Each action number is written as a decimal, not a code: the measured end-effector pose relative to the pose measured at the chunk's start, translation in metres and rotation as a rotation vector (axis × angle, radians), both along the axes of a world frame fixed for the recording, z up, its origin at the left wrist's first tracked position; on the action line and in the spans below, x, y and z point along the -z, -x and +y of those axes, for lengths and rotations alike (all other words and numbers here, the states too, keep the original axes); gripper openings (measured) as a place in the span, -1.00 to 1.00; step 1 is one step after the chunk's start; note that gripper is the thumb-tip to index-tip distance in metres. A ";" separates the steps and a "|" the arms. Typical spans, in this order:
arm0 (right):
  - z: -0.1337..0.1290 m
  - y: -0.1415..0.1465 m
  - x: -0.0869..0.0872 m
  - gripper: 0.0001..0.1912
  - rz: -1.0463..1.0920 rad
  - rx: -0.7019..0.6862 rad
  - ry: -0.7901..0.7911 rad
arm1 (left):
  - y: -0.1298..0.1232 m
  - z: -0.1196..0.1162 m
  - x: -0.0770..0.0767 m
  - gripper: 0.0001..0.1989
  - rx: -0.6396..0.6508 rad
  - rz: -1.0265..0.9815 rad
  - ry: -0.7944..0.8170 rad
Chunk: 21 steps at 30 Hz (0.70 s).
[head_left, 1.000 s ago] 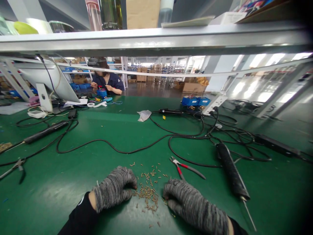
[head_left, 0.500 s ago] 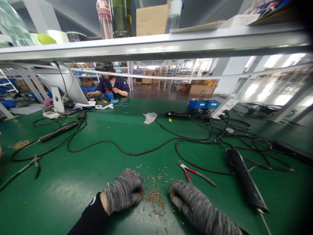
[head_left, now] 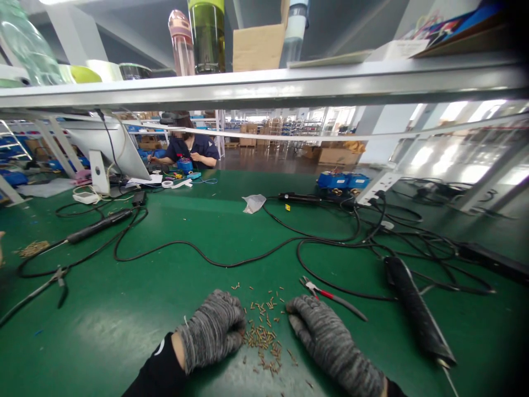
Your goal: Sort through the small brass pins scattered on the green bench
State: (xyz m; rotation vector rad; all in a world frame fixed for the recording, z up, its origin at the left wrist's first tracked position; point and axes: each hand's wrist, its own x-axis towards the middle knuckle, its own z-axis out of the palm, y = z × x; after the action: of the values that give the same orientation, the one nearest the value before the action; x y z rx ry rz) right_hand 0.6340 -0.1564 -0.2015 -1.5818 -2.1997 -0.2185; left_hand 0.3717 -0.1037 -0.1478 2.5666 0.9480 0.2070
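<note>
Many small brass-coloured pieces (head_left: 261,336) lie scattered on the green table (head_left: 165,286) between my gloved hands. At the left edge of this pile rests my left hand (head_left: 217,328), fingers curled together; whatever is at its fingertips is too small to make out. My right hand (head_left: 326,336) is on the pile's right side, fingers bent, thumb beneath them, and its fingertips are partly hidden. Just beyond the right hand lie red-and-black-handled cutters (head_left: 330,296), their jaws showing past my fingers.
A black cable (head_left: 198,251) winds across the table. Black tool handles lie at the left (head_left: 99,226) and right (head_left: 417,311). Pliers (head_left: 60,275) and another brass pile (head_left: 33,249) are at the left. Above runs a shelf (head_left: 256,91); a person (head_left: 192,149) sits beyond.
My right hand has moved slightly up and left, now covering part of the cutters' handles. The left hand stays beside the pile. The view has tilted up slightly.
</note>
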 end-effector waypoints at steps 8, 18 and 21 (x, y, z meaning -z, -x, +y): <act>0.000 -0.002 0.014 -0.71 0.168 0.023 0.027 | -0.003 -0.001 0.009 -0.84 -0.038 -0.092 -0.118; -0.030 -0.004 -0.020 -0.33 0.317 -0.038 0.434 | 0.018 0.019 0.013 -0.55 -0.348 -0.017 0.097; -0.036 0.001 -0.028 -0.21 0.229 -0.088 0.403 | 0.017 0.013 0.014 -0.24 -0.232 -0.064 0.233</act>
State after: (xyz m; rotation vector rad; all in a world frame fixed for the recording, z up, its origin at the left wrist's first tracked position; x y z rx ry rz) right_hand 0.6325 -0.1926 -0.1731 -1.6063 -2.2154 0.4376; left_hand 0.3552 -0.0912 -0.1622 2.2258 1.1712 0.2270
